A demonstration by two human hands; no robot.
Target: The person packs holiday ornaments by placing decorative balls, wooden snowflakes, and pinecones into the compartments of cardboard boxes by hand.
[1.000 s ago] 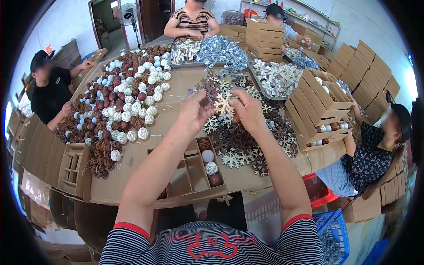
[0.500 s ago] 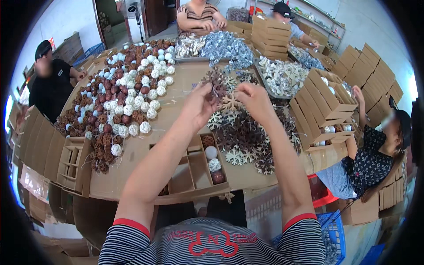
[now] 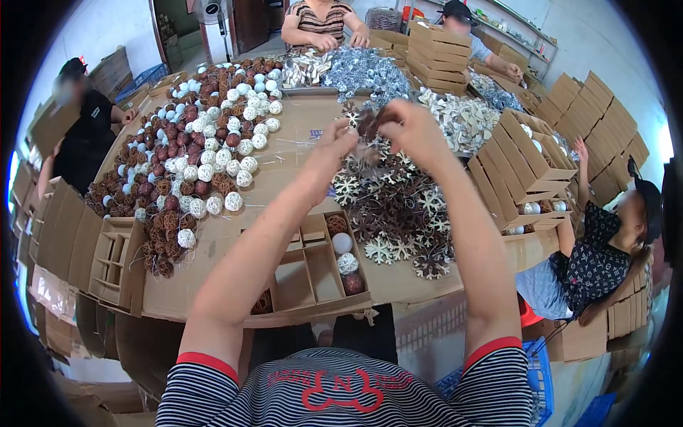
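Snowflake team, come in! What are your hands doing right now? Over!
Left hand and right hand raised together, pinching one dark brown snowflake ornament. Snowflake pile below. Nothing in the way.

3 balls [image 3: 343, 264] in box [image 3: 321, 274], 2 hands [image 3: 340, 144].

Packing workshop: ornament heaps [image 3: 192, 160], stacked cardboard boxes [image 3: 434, 53], seated workers.

A brown cardboard box with little compartments [image 3: 313, 274] sits at the table's near edge, low in the middle. Another brown divided box [image 3: 114, 260] lies at the lower left. Stacks of brown boxes [image 3: 530, 153] stand at the right. More flat brown boxes [image 3: 437, 46] are piled at the top.
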